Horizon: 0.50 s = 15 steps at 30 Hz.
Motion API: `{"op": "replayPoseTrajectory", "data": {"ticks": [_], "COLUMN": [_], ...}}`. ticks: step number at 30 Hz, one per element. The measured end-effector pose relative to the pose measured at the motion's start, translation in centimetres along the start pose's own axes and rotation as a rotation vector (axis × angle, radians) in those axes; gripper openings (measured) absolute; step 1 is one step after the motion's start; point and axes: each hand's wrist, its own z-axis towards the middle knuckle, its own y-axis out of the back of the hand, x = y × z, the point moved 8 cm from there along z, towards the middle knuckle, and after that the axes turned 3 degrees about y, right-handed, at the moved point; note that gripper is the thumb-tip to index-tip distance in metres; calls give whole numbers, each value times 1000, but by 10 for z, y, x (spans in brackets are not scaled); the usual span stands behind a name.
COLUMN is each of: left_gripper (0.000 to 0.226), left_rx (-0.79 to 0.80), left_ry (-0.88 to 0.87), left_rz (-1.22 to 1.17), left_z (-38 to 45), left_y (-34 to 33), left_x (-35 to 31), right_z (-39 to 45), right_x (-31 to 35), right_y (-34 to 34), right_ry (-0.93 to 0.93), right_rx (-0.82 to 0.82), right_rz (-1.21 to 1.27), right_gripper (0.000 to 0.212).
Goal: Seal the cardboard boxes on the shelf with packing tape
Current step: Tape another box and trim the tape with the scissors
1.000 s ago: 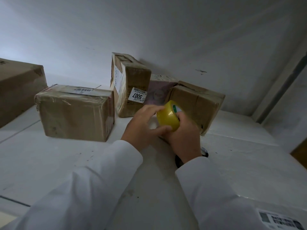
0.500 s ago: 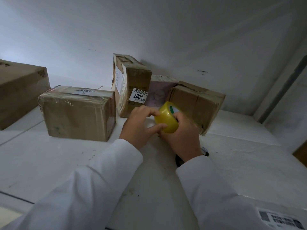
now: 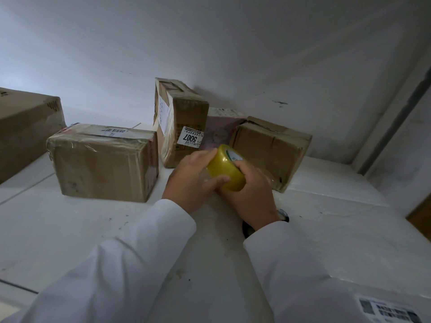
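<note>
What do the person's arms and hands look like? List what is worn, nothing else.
Both arms are covered by long white sleeves: the left sleeve and the right sleeve both end at the wrist. The left hand and right hand are bare, without gloves. A dark wristwatch shows at the right cuff.

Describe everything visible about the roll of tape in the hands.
The tape roll is a wide roll of glossy, translucent yellow packing tape with a white-and-green core label showing at its upper end. It is tilted, held above the white shelf in front of the boxes. The right hand grips it from the right and below; the left hand holds its left side, thumb across the front.
</note>
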Motion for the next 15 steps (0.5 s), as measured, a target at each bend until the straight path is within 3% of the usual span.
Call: {"op": "replayPoseTrajectory", "data": {"ticks": [6,15], "left_gripper": [44,37], "left_rx": [-256,-261], "left_ry": [-271,-361], "left_rz": [51,19], "left_z": [-8,-13], "left_y": [16,16], "left_x": [-23,-36], "right_z": [2,4], "right_x": [-10,-17], "right_y": [7,8], "right_ry": [-154,-229], "right_rx": [-58,-56], "right_rz": [105,120], "right_gripper": [43,30]}}
